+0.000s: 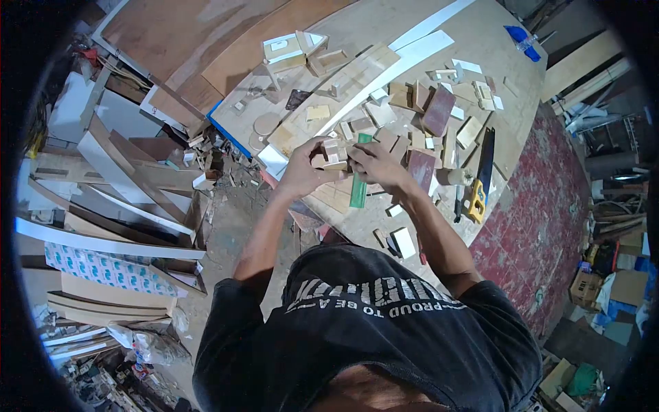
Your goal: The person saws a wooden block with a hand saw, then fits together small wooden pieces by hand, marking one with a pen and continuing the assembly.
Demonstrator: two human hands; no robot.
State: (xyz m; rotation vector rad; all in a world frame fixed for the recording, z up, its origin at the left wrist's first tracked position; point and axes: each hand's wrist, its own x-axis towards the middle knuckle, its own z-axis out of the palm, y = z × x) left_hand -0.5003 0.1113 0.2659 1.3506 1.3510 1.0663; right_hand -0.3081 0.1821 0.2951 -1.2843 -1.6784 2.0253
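Near the table's front edge, a small pale wooden assembly of joined pieces is held between my two hands. My left hand curls round its left side, with the thumb along the near side. My right hand has its fingers bent and pressed against the right side of the assembly; the fingertips are partly hidden. Under and beside my right hand lies a green strip, its middle covered by the fingers. Loose wood offcuts lie just beyond the hands.
A handsaw with a yellow handle lies at the table's right, beside a round roll. Reddish-brown blocks sit among the offcuts. Small box-like wooden pieces stand at the back. Curved boards fill the left side.
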